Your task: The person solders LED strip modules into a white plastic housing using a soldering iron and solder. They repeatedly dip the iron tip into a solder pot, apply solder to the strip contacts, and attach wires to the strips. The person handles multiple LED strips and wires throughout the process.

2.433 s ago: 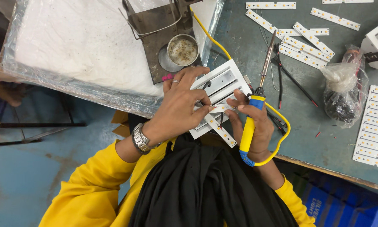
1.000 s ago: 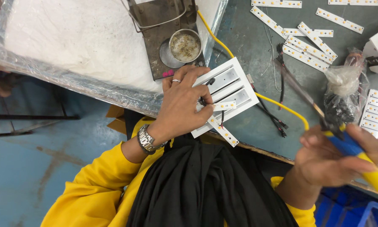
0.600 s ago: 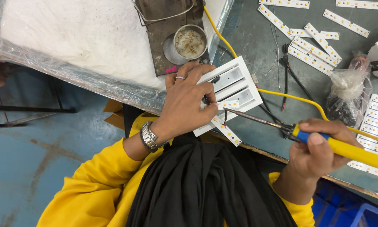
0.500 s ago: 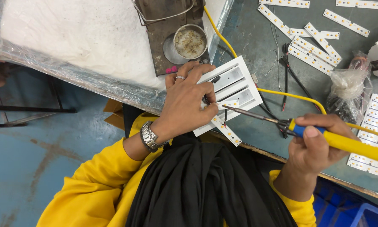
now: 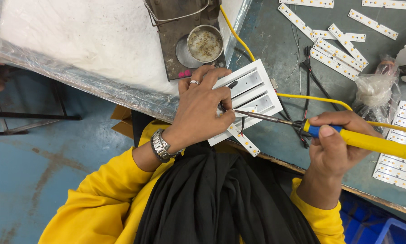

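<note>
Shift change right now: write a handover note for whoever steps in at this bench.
Left hand: pressing down on the white light housing at the bench edge, fingers pinching at the joint.
Right hand: grip closed on the yellow soldering iron, tip meeting the left fingertips over the housing.
An LED strip juts out below the housing.
Spare LED strips lie further back; solder tin behind the housing.
Done: cannot tell.
Left: the joint under the tip.

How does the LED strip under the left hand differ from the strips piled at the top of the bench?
The LED strip by the left hand lies alone, overhanging the bench edge beside the white housing; the piled strips overlap mid-bench, untouched. The soldering iron in the right hand points toward the single strip, well away from the pile. Both are white with yellow dots.
</note>
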